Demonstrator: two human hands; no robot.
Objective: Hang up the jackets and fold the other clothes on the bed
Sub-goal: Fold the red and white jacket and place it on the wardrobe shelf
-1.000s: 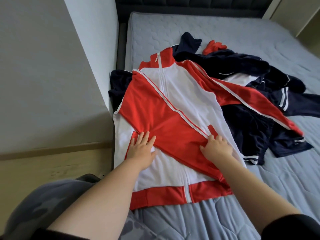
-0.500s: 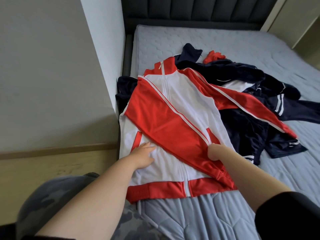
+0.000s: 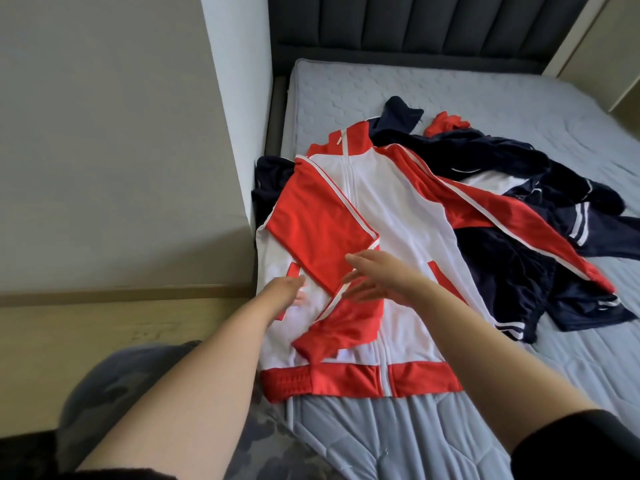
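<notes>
The left hand point(image 3: 285, 289) lay flat, fingers straight, on the red-and-white track jacket point(image 3: 398, 216) spread on the bed point(image 3: 415, 427); its near sleeve point(image 3: 322, 230), pinched by the right hand point(image 3: 381, 275) moments earlier, had been doubled back toward the hem and let go, that hand hovering open-fingered. The far sleeve point(image 3: 519, 223) lay across the navy clothes point(image 3: 512, 271), likely hampering the next fold

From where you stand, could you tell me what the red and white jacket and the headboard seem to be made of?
The red and white jacket looks like smooth synthetic knit, probably polyester: slight sheen, soft drape. The headboard looks padded, upholstered in dark grey fabric or leatherette, judging by its vertical channels; I cannot tell which.
</notes>
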